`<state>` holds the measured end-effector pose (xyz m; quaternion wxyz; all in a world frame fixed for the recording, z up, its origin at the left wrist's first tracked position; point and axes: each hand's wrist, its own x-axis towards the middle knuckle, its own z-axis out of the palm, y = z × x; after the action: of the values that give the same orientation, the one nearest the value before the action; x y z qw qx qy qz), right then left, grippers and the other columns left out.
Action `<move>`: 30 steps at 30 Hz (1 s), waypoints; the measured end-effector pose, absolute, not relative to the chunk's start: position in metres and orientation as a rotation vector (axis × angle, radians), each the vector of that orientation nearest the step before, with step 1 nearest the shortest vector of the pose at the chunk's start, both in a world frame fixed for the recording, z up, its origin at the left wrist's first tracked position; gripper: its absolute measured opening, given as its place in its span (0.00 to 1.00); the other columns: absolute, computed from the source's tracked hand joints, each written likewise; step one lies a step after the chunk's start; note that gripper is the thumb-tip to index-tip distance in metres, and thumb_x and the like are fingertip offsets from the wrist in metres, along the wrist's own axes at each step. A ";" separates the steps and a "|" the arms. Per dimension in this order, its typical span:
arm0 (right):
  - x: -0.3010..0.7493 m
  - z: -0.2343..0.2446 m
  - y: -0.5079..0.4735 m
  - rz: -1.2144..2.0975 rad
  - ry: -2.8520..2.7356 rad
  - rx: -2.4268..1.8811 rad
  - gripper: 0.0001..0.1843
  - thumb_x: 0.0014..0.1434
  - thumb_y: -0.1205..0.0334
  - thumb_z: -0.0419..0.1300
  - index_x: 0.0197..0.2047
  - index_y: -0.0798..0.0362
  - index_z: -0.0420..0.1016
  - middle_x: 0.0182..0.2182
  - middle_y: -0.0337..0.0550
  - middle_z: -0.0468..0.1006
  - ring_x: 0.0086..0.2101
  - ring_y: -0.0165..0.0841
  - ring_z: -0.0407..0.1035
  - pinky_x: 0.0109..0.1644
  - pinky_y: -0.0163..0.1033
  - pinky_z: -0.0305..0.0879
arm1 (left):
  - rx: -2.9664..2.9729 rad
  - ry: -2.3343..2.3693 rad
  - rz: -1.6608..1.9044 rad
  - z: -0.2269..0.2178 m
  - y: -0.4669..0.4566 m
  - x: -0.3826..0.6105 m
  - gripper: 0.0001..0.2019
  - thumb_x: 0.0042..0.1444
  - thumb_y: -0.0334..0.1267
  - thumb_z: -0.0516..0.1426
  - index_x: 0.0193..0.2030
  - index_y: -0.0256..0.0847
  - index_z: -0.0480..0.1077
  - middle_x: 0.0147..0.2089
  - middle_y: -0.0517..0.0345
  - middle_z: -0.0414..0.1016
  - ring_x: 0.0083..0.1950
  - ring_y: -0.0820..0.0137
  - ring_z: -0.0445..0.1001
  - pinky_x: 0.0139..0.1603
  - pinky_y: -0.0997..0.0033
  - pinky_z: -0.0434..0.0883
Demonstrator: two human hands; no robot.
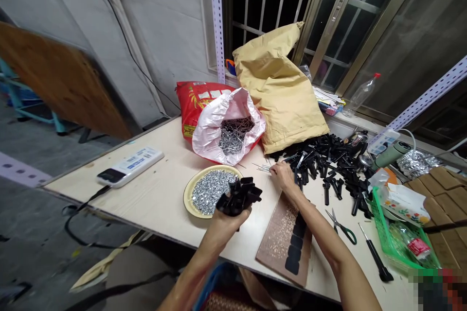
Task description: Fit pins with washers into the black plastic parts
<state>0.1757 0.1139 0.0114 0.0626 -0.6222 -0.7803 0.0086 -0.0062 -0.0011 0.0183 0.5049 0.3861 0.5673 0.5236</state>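
The left forearm [202,260] and the right forearm [317,226], both bare, reach forward. The left hand [231,218] is curled in a grip, with its thumb [245,214] toward the right side. The right hand [282,176] is stretched farther, its back upward, the fingers [275,169] bent.

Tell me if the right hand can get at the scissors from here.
Probably yes: the scissors lie uncovered on the table, beside the right forearm, though the right hand is at some metal pins.

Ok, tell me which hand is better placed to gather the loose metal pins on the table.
Probably the right hand: its fingers are at the pins, while the left hand, near the bowl, grips several black plastic parts.
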 end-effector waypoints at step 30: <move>0.175 0.098 0.038 -0.317 -2.521 -0.959 0.13 0.66 0.66 0.50 0.39 0.49 0.77 0.34 0.43 0.70 0.35 0.32 0.61 0.38 0.35 0.60 | 1.034 1.409 1.091 0.015 0.004 0.006 0.03 0.31 0.31 0.57 0.19 0.40 0.67 0.20 0.65 0.68 0.27 0.69 0.68 0.29 0.72 0.64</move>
<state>0.1755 0.0378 0.0983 0.2114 -0.3451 -0.9073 -0.1140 0.0058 0.0039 0.0149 0.5147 0.4302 0.5865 0.4540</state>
